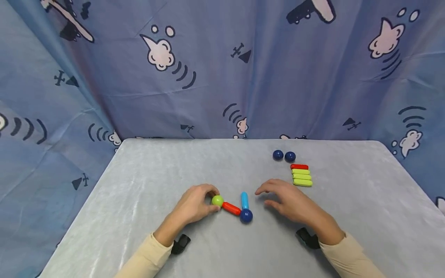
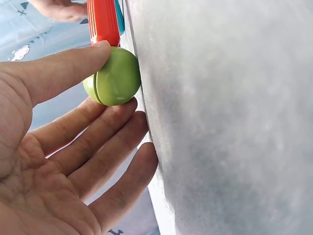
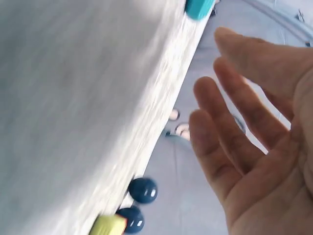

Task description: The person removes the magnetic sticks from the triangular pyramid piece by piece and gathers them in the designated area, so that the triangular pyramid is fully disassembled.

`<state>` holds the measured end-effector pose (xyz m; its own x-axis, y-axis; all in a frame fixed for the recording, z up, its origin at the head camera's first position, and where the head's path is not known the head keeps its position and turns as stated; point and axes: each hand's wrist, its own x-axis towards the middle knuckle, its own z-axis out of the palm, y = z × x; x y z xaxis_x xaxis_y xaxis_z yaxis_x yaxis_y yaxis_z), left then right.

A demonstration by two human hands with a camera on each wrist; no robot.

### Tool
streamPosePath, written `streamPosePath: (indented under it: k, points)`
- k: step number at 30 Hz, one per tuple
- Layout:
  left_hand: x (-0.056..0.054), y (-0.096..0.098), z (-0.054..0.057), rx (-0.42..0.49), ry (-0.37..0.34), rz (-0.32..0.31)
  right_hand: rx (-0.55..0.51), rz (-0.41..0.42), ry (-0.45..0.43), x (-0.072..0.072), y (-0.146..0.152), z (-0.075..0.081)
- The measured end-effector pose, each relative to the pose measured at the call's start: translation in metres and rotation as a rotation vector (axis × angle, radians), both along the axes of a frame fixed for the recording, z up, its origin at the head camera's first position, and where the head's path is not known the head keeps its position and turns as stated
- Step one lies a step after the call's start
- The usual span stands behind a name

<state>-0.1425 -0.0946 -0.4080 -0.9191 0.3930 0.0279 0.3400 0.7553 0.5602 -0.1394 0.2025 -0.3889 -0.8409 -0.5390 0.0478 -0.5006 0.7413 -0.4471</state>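
My left hand (image 1: pixel 195 203) pinches a green ball (image 1: pixel 217 200) between thumb and fingers, close to the table surface. In the left wrist view the thumb presses on top of the green ball (image 2: pixel 117 78), right where a red rod (image 2: pixel 103 22) meets it. That red rod (image 1: pixel 231 208) runs from the green ball to a dark blue ball (image 1: pixel 246 216). A light blue rod (image 1: pixel 245 200) reaches away from the dark blue ball toward the back. To the right, my right hand (image 1: pixel 286 199) hovers with loosely bent, parted fingers and holds nothing. The light blue rod's end (image 3: pixel 198 7) is near its thumb.
Two dark blue balls (image 1: pixel 284 156) sit side by side toward the back right. In front of them a red rod (image 1: pixel 299 167) and several yellow-green rods (image 1: pixel 301 177) lie in a row. A patterned blue curtain (image 1: pixel 208 77) hangs behind the grey-white table (image 1: pixel 156 162).
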Motion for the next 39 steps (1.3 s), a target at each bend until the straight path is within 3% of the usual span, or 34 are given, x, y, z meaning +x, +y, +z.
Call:
streamPosePath:
  k: [8,14,23,39]
  points:
    - [0.006,0.002,-0.005,-0.001,-0.044,0.004,-0.011,0.199,-0.013,0.008,-0.019,-0.017]
    - [0.006,0.002,-0.005,-0.003,-0.031,0.003,-0.026,0.27,0.038,0.008,-0.023,-0.021]
    - [0.006,0.002,-0.003,-0.004,-0.033,0.008,0.012,0.196,0.12,0.01,-0.026,-0.02]
    - [0.0,0.002,-0.001,-0.002,-0.009,0.009,0.036,0.163,0.078,0.004,-0.026,-0.021]
